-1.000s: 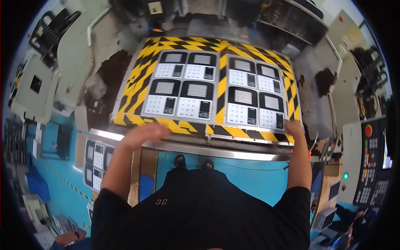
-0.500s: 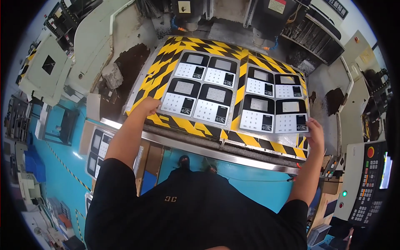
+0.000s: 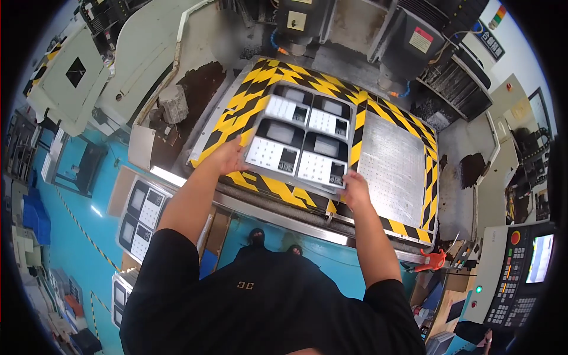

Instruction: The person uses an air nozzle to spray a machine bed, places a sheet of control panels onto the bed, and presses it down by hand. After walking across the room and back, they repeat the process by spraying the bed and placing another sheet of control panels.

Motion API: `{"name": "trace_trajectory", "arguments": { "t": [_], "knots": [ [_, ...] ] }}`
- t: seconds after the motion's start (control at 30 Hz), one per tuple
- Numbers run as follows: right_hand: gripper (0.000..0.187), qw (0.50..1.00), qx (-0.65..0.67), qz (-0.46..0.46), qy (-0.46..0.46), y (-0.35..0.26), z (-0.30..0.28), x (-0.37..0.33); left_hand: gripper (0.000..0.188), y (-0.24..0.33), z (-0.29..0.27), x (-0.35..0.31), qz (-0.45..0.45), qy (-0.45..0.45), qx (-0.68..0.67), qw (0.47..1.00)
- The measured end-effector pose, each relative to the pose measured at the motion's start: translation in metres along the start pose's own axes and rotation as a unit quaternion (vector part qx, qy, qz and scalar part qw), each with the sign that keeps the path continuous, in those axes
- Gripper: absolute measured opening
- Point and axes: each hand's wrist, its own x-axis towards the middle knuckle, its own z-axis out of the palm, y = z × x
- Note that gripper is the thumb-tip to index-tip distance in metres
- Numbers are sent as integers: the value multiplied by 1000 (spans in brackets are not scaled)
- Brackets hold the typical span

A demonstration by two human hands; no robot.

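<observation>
Both my hands grip a sheet (image 3: 269,152) of white-and-black keypad panels, each with a window in its upper part. It is above the left side of the machine bed, a little blurred and slightly tilted. My left hand (image 3: 231,157) is closed on its lower-left edge, and my right hand (image 3: 356,190) pinches its lower-right corner. Whether another sheet lies under it I cannot tell. To its right, a bare metal plate (image 3: 391,168) with rows of small holes is exposed. Yellow-and-black striped tape (image 3: 360,121) frames both sides of the bed.
Two machine heads (image 3: 294,23) hang behind the bed. More panel sheets (image 3: 139,220) are stacked at lower left. A red air gun (image 3: 431,260) sits by the front right edge, near a control panel (image 3: 513,278). A metal rail (image 3: 284,223) runs along the front.
The right-hand panel sheet has left its plate, baring the metal there. My right hand has moved left, and my hands now hold a sheet over the left side. The view has shifted.
</observation>
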Motion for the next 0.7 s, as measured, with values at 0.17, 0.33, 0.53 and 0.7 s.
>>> {"name": "trace_trajectory", "arguments": {
  "t": [0.17,0.33,0.53,0.7],
  "knots": [
    [17,999,-19,-27,-9,18,-5,8,33,2,-3,-4,37,-85,32,995],
    [15,998,-50,-37,23,13,-8,7,30,0,3,10,51,-46,46,997],
    [24,894,-407,-191,7,24,-28,36,24,4,21,-2,51,96,12,994],
    [40,913,-356,-173,-103,-8,-28,-18,26,0,43,-68,238,19,20,971]
  ]
}}
